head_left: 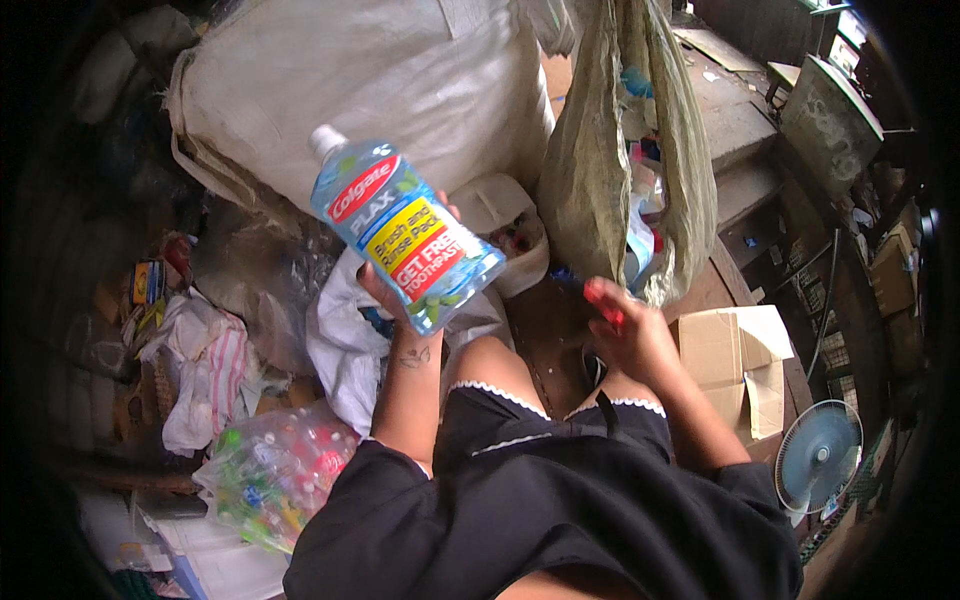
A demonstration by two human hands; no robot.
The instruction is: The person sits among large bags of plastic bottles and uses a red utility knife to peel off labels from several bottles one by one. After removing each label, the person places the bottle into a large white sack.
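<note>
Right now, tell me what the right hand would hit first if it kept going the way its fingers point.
The right hand, holding a small red thing, points up and left toward the hanging olive mesh sack. The sack's lower end looks first in line, though depth is unclear; the white plastic container lies just left.

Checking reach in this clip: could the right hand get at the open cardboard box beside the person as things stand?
Probably yes. The right hand hovers just left of the cardboard box, nothing lies between them, and the box's flaps are open. The hand does grip a small red thing.
</note>
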